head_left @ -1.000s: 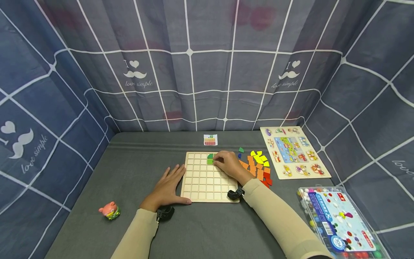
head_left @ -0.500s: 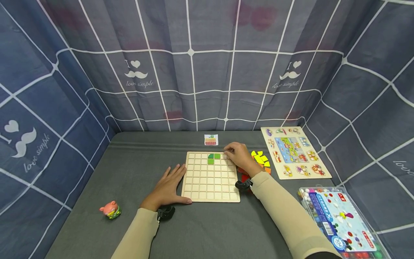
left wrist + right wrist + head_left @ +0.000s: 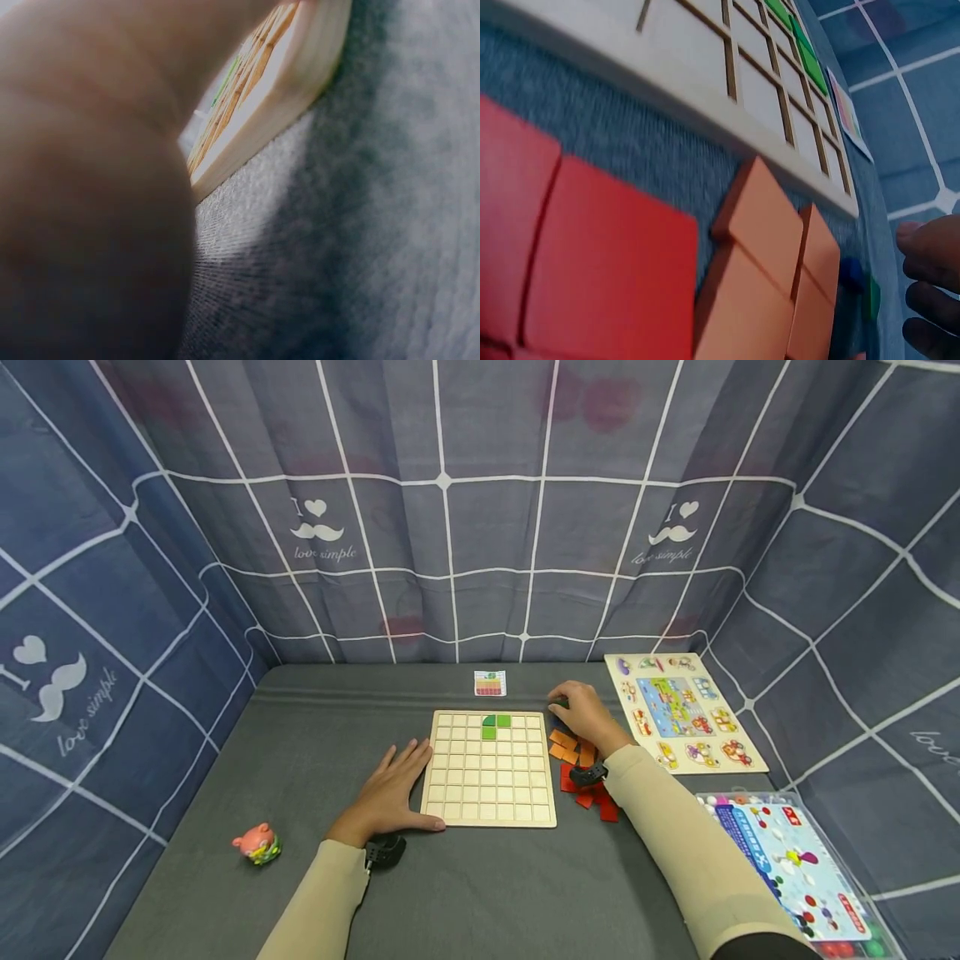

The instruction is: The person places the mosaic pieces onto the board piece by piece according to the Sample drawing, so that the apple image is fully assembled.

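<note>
The wooden grid board [image 3: 487, 785] lies in front of me, with several green pieces [image 3: 489, 733] set in its upper squares. My left hand [image 3: 390, 789] rests spread at the board's left edge, its thumb by the lower left corner. To the right of the board, my right hand [image 3: 588, 714] reaches over the loose pieces, fingers loosely bent. A loose green piece [image 3: 871, 298] and a blue piece [image 3: 851, 274] lie just below those fingers in the right wrist view. Orange pieces [image 3: 562, 739] and red pieces [image 3: 609, 810] are nearer me. The yellow pieces are hidden behind the right hand.
A small pattern card [image 3: 490, 683] lies behind the board. At the right are a picture puzzle board [image 3: 626, 677] and a clear plastic box of colourful beads [image 3: 795, 860], partly under the right sleeve. A pink pig figure [image 3: 257, 843] stands at the left.
A green square came to lie in the board's top row, right of the dark green piece. My right hand then moved off the board, rightward to the loose pieces. The left hand stayed put.
</note>
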Motion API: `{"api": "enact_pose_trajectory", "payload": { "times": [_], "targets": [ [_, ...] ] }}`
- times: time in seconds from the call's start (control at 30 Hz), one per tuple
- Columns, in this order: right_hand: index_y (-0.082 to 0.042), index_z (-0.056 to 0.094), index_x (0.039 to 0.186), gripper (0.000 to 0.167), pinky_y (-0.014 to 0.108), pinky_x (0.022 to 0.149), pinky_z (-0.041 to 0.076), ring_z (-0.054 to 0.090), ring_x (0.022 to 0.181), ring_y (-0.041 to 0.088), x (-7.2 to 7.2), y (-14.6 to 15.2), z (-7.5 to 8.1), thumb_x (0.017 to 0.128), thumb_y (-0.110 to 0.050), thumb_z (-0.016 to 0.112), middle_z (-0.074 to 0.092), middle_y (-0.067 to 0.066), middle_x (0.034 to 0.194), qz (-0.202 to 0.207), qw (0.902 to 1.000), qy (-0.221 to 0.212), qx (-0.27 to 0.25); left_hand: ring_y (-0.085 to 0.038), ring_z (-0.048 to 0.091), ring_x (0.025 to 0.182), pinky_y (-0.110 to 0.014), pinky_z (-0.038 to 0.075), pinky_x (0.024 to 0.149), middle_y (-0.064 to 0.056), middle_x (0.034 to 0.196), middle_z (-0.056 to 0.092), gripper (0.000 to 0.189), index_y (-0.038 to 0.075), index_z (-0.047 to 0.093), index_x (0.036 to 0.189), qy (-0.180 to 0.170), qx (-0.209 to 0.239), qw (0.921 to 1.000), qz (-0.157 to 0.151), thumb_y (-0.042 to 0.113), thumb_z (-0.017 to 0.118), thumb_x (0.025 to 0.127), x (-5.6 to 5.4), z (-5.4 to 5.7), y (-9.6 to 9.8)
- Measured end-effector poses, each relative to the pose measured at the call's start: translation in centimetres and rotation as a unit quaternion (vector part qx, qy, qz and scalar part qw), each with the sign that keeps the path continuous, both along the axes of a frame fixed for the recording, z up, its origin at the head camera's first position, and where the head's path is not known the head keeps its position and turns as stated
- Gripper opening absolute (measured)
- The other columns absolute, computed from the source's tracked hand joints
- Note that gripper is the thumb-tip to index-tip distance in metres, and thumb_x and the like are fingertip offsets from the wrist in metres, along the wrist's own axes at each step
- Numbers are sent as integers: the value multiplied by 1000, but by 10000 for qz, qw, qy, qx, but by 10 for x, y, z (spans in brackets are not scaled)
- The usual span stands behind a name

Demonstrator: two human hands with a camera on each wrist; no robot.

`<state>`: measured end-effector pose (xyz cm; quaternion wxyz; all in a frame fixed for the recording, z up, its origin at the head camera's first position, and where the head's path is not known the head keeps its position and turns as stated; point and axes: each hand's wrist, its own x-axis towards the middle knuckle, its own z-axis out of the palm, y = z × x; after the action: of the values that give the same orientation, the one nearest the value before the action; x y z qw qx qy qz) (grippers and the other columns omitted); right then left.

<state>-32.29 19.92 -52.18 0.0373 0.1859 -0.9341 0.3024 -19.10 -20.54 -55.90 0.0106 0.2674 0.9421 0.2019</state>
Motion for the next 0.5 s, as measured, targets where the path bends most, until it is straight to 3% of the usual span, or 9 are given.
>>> {"api": "enact_pose_trajectory", "payload": {
  "times": [0.23, 0.5],
  "targets": [
    [0, 76, 119, 22, 54, 107, 47, 60, 122, 40, -6, 13, -6, 100, -12, 76, 67, 19, 127, -78, 9995, -232, 217, -31, 15, 158, -57, 5, 126, -12, 173, 20, 139, 5, 24, 168, 25, 0, 10000, -17, 87, 75, 69, 0, 1, 1],
    [-2, 78, 115, 18, 54, 103, 50, 63, 117, 39, -5, 18, -10, 99, -10, 76, 68, 17, 123, -74, 9991, -360, 213, -29, 12, 159, -55, 2, 126, -11, 174, 17, 141, 5, 22, 168, -11, -32, 10000, -3, 90, 73, 68, -2, -1, 0]
  ]
}}
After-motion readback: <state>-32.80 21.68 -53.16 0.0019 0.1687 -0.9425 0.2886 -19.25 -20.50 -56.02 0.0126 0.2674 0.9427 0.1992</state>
